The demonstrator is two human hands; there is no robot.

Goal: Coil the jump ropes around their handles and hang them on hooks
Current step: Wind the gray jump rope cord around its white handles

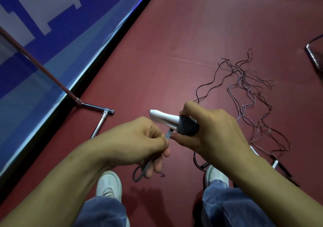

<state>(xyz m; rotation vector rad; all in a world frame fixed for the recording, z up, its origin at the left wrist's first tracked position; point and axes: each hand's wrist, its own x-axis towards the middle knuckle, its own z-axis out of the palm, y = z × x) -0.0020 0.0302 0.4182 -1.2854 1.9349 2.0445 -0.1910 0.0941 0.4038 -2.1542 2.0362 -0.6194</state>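
Nearest, my left grip [139,142] pinches the rope [168,135] just below the handles [167,118]; my right grip [213,132] curls round their ribbed end, long axis pointing left; loose ropes [242,76] lie rightward.

Bare red floor [174,43] lies open left of the tangled ropes [248,90]; farther left, a metal stand [97,114] and blue banner [52,34] block passage.
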